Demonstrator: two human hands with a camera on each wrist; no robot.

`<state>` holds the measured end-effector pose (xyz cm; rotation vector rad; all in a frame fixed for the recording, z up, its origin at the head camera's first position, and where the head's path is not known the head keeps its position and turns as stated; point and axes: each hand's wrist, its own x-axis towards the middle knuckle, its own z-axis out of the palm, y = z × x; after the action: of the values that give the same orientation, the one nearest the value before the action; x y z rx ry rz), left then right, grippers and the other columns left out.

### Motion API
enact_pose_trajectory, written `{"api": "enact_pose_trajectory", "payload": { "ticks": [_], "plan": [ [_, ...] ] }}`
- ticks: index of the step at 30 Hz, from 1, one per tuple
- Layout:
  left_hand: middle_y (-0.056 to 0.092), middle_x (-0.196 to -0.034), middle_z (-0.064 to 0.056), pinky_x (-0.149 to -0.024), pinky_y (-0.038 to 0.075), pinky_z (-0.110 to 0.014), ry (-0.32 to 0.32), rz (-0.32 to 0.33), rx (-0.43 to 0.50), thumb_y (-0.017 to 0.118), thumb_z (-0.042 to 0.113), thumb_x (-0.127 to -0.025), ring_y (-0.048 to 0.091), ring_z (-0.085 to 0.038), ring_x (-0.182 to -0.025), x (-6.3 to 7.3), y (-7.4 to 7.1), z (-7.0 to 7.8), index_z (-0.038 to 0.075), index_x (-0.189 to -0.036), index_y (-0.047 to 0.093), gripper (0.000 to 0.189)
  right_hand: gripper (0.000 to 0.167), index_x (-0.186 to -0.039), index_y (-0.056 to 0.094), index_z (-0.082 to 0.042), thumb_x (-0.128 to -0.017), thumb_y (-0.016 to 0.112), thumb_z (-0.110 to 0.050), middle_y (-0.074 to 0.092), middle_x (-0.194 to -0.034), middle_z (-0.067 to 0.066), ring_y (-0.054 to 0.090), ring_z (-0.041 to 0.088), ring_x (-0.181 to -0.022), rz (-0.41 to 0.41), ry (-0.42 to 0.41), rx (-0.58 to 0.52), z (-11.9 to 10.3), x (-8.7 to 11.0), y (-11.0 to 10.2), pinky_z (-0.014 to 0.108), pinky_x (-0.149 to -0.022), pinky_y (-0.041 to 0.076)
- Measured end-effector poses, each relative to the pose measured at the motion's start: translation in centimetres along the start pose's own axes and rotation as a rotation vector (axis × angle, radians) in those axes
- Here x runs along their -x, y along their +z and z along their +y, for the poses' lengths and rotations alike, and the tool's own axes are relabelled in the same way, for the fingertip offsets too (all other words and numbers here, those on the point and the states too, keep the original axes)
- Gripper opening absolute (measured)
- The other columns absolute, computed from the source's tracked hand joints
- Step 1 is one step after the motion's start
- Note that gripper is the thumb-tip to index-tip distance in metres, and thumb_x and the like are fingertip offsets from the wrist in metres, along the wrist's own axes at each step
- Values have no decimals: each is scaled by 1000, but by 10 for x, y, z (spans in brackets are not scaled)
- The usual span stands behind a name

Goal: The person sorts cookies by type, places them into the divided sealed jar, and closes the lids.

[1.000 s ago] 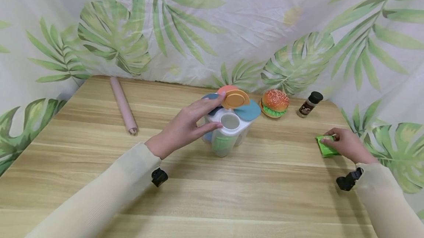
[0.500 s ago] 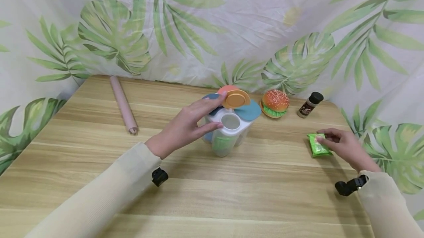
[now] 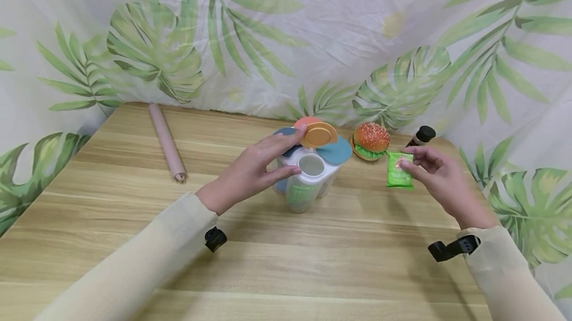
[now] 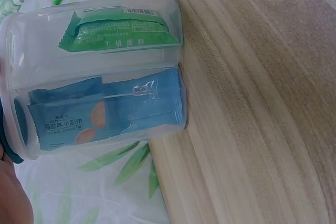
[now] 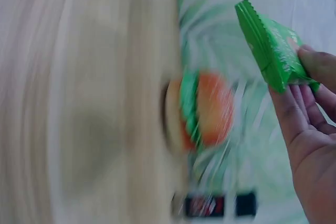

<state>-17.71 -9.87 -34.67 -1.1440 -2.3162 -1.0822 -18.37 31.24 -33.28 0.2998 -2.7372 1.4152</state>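
Observation:
A clear, several-compartment storage container (image 3: 301, 193) with a white top stands mid-table; its orange flip lid (image 3: 319, 135) is raised over a round opening. My left hand (image 3: 252, 169) is at it, index fingertip touching the orange lid and thumb at the opening's rim, both fairly straight. Through the clear wall, the left wrist view shows a green snack packet (image 4: 123, 31) and blue biscuit packets (image 4: 107, 111). My right hand (image 3: 440, 182) pinches another green snack packet (image 3: 399, 169) between thumb and fingers, raised above the table to the right of the container.
A toy hamburger (image 3: 371, 140) sits behind the held packet. Beside it is a black-capped spice bottle (image 3: 422, 135), partly hidden by my right hand. A pink roll (image 3: 166, 142) lies at the left on the wooden table (image 3: 286, 266). A leaf-print cloth (image 3: 268, 38) hangs behind.
My right hand has lifted the green packet off the table's right side and brought it left and toward the back. The left hand and container have stayed put.

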Motion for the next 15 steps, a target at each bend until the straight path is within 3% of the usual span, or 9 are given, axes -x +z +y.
{"api": "enact_pose_trajectory", "payload": {
  "ticks": [6, 9, 15],
  "plan": [
    [57, -156, -11, -119, 47, -44, -1, -7, 2, 80, 18, -94, 56, -26, -141, -1, 1, 1, 8, -160, 43, 77, 23, -122, 71, -5, -100, 70, -4, 65, -90, -7, 66, 1, -79, 17, -174, -298, -41, -1, 21, 14, -77, 60],
    [57, -156, -10, -119, 47, -43, -5, -11, 8, 80, 19, -94, 56, -25, -141, -1, 1, 1, 8, -160, 43, 77, 22, -120, 72, -1, -98, 71, -2, 66, -87, -5, 73, 2, -82, 42, -260, -370, -59, 0, 33, 15, -77, 61],
    [58, -155, -11, -118, 48, -42, -5, -1, 6, 80, 18, -94, 57, -24, -140, 1, 0, 0, 7, -160, 43, 76, 23, -119, 71, 5, -95, 70, 7, 76, -108, 1, 77, 7, -87, 81, -426, -474, -89, 1, 59, 15, -72, 60]
  ]
}}
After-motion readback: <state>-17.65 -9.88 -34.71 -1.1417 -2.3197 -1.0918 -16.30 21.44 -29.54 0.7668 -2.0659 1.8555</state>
